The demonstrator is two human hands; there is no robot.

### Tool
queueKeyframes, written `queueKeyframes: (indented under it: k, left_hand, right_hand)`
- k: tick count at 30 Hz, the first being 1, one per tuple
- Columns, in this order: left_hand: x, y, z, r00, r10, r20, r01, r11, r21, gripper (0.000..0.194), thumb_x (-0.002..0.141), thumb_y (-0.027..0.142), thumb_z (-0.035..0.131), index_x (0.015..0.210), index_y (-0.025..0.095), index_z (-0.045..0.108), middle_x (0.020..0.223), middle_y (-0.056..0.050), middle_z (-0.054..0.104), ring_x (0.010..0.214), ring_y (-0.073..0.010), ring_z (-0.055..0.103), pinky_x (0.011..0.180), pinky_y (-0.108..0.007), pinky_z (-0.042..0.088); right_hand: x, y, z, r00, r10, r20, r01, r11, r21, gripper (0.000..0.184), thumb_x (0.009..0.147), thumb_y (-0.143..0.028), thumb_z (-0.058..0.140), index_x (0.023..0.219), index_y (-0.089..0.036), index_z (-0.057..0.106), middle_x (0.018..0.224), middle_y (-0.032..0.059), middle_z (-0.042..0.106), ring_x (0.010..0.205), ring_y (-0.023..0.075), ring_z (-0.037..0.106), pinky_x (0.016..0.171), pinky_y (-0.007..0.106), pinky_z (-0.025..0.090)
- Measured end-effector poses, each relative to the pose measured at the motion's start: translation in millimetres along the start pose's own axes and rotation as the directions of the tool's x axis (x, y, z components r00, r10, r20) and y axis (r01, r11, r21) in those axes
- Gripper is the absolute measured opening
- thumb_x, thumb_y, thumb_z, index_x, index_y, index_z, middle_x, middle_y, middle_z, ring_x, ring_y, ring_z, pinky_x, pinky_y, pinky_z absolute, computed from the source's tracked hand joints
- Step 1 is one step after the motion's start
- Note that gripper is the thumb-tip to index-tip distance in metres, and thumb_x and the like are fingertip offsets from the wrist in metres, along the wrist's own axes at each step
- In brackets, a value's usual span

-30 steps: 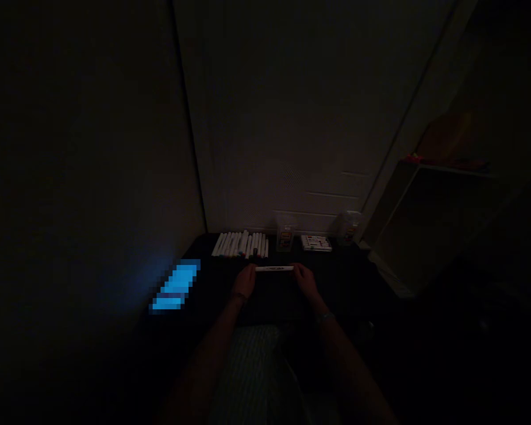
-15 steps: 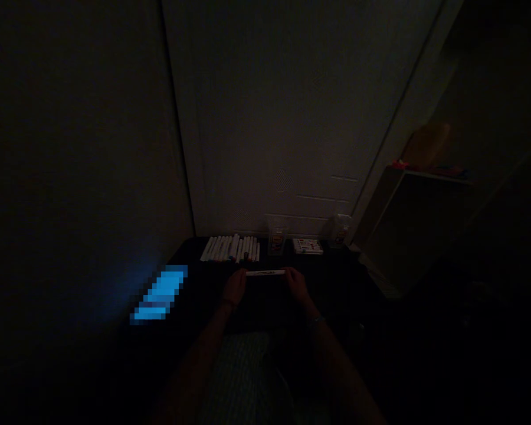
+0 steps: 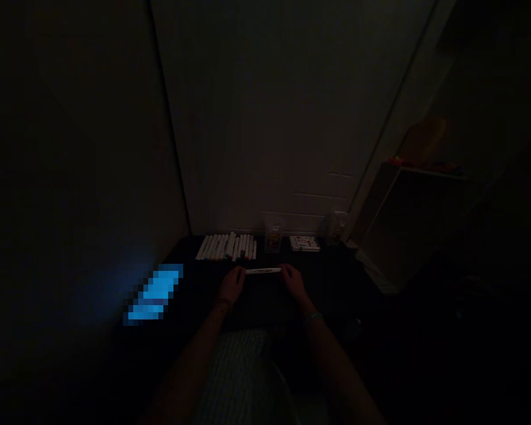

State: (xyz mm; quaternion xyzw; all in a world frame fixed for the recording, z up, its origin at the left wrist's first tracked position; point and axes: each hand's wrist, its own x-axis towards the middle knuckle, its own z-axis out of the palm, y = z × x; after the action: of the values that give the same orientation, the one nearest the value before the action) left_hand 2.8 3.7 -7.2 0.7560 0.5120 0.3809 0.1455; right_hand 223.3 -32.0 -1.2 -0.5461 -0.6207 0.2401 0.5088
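One marker, farther left in view

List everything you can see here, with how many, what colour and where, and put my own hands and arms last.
Held marker: one, white with dark print, level between both hands
Row of markers: over ten, exact count unclear, white with coloured ends, back left of the table
Clear containers: two, transparent with labels, back centre and back right
Flat stack: one, white with coloured marks, between the containers
Table: one, black, under these
Pixelated patch: one, bright blue, left
Wall: greyish, behind the table
Cabinet: one, colour unclear, right
Rounded object: one, orange, atop the cabinet
Left hand, right hand: one each, bare, at the marker's ends
Forearms: two, bare, lower centre
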Motion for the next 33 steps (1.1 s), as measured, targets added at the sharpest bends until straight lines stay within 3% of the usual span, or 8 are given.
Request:
queueKeyframes:
  k: [33]
  left_hand:
    - [1,-6,3.2,1.0,-0.009,-0.004,0.009,1.0,0.018,0.027,0.083,0.031,0.029,0.088,0.019,0.052,0.087,-0.005,0.06,0.083,-0.0158,0.056,0.078,-0.029,0.042]
  right_hand:
    - [3,7,4,1.0,-0.009,0.007,0.009,0.998,-0.058,0.032,0.083,-0.04,0.034,0.09,-0.02,0.059,0.075,0.0002,0.061,0.069,0.0122,0.055,0.062,0.021,0.041]
